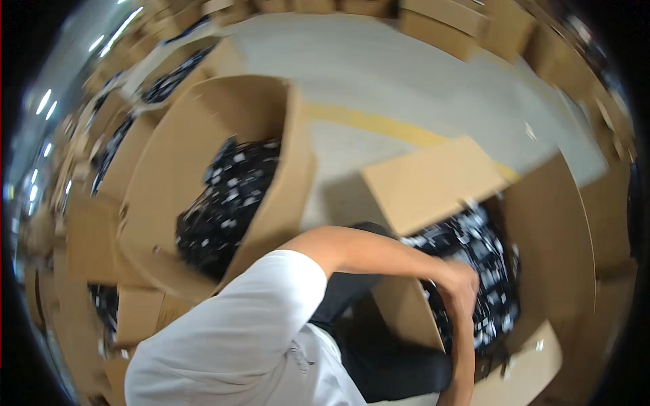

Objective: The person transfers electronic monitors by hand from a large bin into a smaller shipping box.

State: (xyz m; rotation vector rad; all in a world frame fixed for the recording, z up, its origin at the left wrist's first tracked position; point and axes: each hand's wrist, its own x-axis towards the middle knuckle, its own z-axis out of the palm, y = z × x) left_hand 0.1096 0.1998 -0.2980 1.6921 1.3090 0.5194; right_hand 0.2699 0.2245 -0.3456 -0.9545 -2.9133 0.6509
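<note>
Both my arms reach into an open cardboard box [409,304] at the right, full of small black items with white and silvery patches [491,271], blurred so that their kind is unclear. My left hand [455,272] comes across from the left, over the box's near side. My right hand [463,303] comes up from the lower edge and meets the left one. The two hands overlap above the black items, close to or touching them. Their fingers are smeared and partly hidden, so whether they hold anything does not show.
A taller open carton [298,169] at the left holds a heap of similar black pieces [230,196]. One flap [433,183] of the right box sticks out at the far side. Behind lies a grey floor [325,61] with a yellow line [372,122]. More cartons [440,30] stand around the edges.
</note>
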